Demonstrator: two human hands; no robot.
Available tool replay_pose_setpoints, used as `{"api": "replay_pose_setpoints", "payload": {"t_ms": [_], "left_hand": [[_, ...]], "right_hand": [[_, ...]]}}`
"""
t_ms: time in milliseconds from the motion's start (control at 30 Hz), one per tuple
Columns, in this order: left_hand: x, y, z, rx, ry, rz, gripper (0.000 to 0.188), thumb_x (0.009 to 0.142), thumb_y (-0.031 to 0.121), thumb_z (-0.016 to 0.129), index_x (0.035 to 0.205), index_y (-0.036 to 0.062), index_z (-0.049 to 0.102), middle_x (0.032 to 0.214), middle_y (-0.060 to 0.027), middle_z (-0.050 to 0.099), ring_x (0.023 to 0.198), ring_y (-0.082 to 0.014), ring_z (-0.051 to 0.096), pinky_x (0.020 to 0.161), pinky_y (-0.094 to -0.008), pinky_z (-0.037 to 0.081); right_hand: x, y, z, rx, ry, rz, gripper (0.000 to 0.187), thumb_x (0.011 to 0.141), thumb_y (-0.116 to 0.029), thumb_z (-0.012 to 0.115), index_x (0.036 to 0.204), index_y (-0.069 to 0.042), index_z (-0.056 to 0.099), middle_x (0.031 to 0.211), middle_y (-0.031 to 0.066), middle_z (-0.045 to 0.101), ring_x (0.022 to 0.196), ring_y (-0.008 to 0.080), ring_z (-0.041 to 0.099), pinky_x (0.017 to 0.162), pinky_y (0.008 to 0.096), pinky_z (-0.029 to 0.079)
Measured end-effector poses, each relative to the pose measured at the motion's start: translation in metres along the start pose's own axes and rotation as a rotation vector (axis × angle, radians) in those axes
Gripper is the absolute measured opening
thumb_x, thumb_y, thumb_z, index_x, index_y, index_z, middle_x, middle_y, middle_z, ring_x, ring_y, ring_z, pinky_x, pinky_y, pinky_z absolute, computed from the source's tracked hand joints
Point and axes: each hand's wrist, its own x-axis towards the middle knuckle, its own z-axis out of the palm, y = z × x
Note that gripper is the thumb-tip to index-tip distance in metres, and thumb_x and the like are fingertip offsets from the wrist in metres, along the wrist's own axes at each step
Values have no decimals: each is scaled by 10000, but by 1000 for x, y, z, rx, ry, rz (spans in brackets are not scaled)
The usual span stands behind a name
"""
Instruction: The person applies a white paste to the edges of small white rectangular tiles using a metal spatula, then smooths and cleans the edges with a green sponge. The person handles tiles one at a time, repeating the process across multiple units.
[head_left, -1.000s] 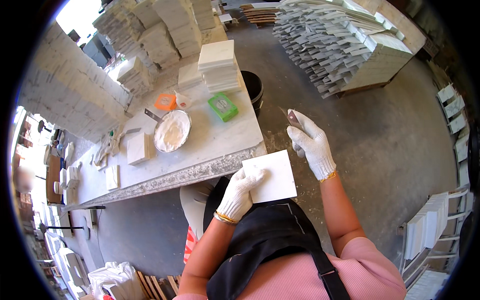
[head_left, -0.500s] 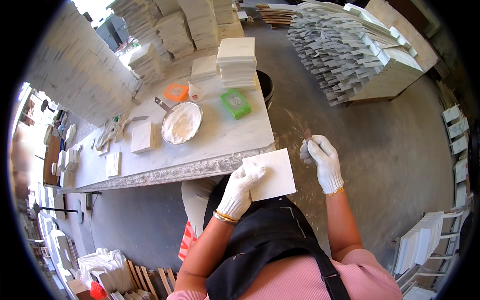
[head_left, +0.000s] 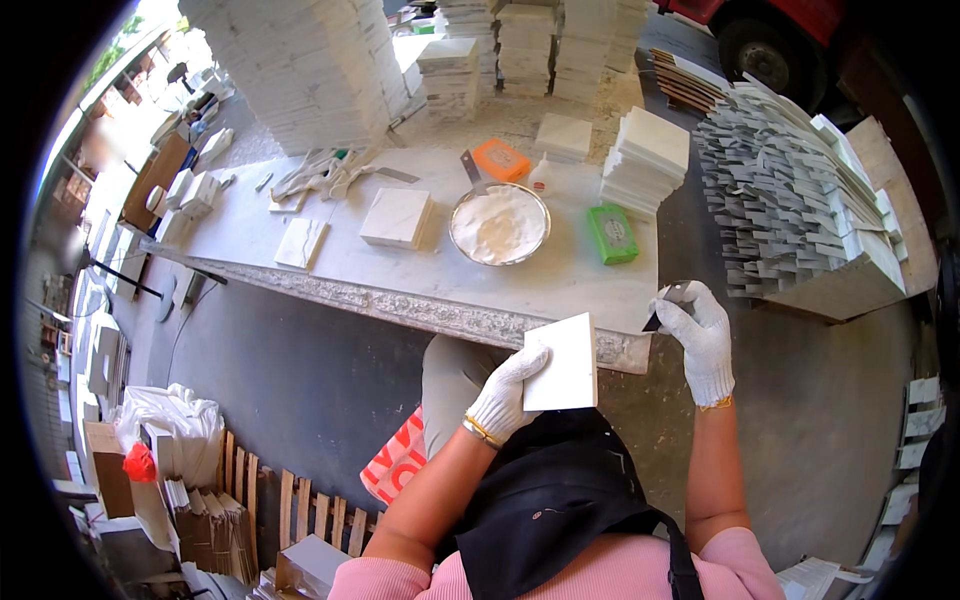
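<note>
In front of my apron, my left hand [head_left: 510,388], in a white knitted glove, is closed on a square white stone tile [head_left: 563,365] by its left edge. The tile stands tilted, its plain face toward me. To its right, my gloved right hand [head_left: 700,335] pinches a small, thin dark piece [head_left: 655,318] that resembles a scraper blade; its exact kind is unclear. The two hands are apart, at the table's near right corner. On the marble table [head_left: 350,262] ahead, a metal bowl [head_left: 500,258] holds white paste [head_left: 495,225], with a putty knife [head_left: 472,168] in it.
Near the bowl lie an orange box [head_left: 500,160], a green box [head_left: 612,235] and a small white bottle [head_left: 541,175]. Left of it are tiles [head_left: 396,218] and loose gloves [head_left: 325,175]. Tile stacks [head_left: 645,160] rise behind; a pallet of stone strips [head_left: 780,200] stands right.
My view has swung left, so the table sits farther right in it. The tile is tilted more upright, and my left thumb now lies at its edge. The right hand has turned with the dark piece.
</note>
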Motion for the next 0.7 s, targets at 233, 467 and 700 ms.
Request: {"api": "replay_pose_setpoints", "payload": {"t_ms": [233, 467, 700], "left_hand": [[-11, 15, -29, -122, 36, 53, 561, 968, 427, 616, 1323, 0, 531, 1042, -149, 663, 765, -290, 665, 652, -420, 552], [-8, 23, -64, -230, -163, 106, 561, 920, 353, 687, 1318, -10, 531, 1080, -135, 665, 881, -269, 664, 767, -404, 554], [-45, 65, -7, 573, 129, 416, 396, 816, 105, 801, 1171, -2, 662, 1009, -41, 690, 947, -116, 633, 826, -261, 504]], "right_hand": [[37, -5, 59, 60, -190, 15, 142, 939, -34, 664, 1072, 13, 649, 1010, 65, 705, 887, 121, 649, 803, 279, 532], [30, 8, 94, 83, -291, 91, 315, 946, -15, 649, 1260, 1, 629, 1006, 73, 678, 825, 125, 665, 700, 267, 558], [31, 8, 97, 67, -254, 97, 353, 990, -98, 608, 1328, 1, 599, 880, 69, 672, 742, 96, 624, 647, 241, 523]]}}
